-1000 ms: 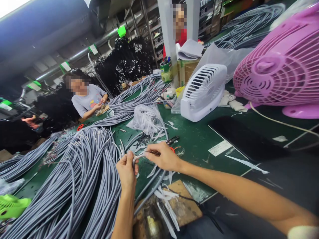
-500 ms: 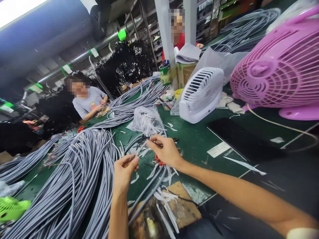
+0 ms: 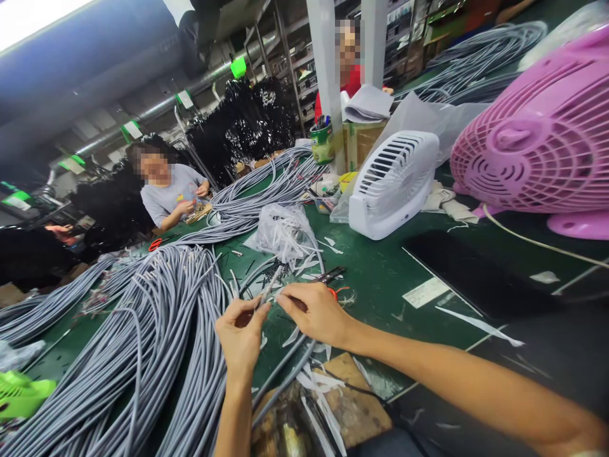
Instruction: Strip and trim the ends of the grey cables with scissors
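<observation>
My left hand (image 3: 242,327) pinches a grey cable (image 3: 270,287) near its end, between thumb and fingers. The cable's pale, stripped-looking tip points up and away from me. Just right of it, my right hand (image 3: 311,311) has its thumb and fingertips pressed together; whatever they hold is too small to make out. Beyond the right hand lie scissors or snips (image 3: 333,278), with an orange-red handle partly hidden by it. A clear plastic bag (image 3: 280,230) of white strips sits past the fingertips, with black and white scraps around it.
A big bundle of grey cables (image 3: 162,317) covers the left side. A white fan (image 3: 394,184) and a pink fan (image 3: 528,139) stand at the right. A dark flat panel (image 3: 471,273) lies before them. Across the table (image 3: 375,285), a co-worker (image 3: 171,190) handles small parts.
My right hand has moved down and slightly right, from beyond the cable tip to beside the cable. The snips behind it show more now. My left hand still grips the cable.
</observation>
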`<action>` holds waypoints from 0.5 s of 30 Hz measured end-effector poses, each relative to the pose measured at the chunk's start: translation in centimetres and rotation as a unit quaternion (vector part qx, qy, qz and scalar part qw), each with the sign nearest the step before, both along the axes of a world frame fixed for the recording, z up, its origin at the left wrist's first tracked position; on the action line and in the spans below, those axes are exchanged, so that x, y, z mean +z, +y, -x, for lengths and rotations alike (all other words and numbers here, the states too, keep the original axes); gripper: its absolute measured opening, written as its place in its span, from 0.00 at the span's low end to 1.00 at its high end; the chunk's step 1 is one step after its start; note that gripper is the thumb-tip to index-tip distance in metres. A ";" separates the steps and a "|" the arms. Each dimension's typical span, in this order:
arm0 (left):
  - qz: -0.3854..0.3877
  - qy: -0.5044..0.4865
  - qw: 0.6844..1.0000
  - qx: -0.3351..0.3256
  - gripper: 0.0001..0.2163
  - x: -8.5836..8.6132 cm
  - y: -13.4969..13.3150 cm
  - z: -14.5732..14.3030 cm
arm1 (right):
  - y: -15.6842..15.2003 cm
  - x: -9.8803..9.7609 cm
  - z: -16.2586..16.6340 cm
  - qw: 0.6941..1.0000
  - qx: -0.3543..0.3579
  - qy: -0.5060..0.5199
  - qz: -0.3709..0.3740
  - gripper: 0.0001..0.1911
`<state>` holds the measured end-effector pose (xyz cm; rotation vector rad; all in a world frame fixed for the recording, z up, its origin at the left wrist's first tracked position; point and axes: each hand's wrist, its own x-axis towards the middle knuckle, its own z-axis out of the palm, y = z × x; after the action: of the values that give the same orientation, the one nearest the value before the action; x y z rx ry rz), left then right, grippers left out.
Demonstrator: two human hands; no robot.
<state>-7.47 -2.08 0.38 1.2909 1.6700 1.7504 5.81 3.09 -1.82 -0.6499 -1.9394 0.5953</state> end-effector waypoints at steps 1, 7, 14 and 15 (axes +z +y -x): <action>-0.002 0.011 1.000 0.002 0.05 -0.1 0.0 0.0 | 0.0 0.0 0.0 1.000 0.002 -0.001 0.001 0.15; -0.016 0.147 0.989 0.031 0.04 -0.8 -0.4 0.0 | 0.1 -0.2 0.0 1.000 -0.002 -0.010 0.028 0.17; 0.020 0.226 0.974 0.004 0.06 -1.4 0.0 -0.6 | 0.2 -0.7 0.3 0.999 -0.025 -0.002 0.040 0.18; 0.026 0.222 0.975 0.005 0.06 -1.4 0.0 -0.7 | 0.1 -0.8 0.4 0.999 -0.028 0.000 0.020 0.17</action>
<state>-6.80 -2.07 -1.02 1.7471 1.9389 1.4823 5.45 3.16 -2.66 -0.7268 -1.9075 0.5994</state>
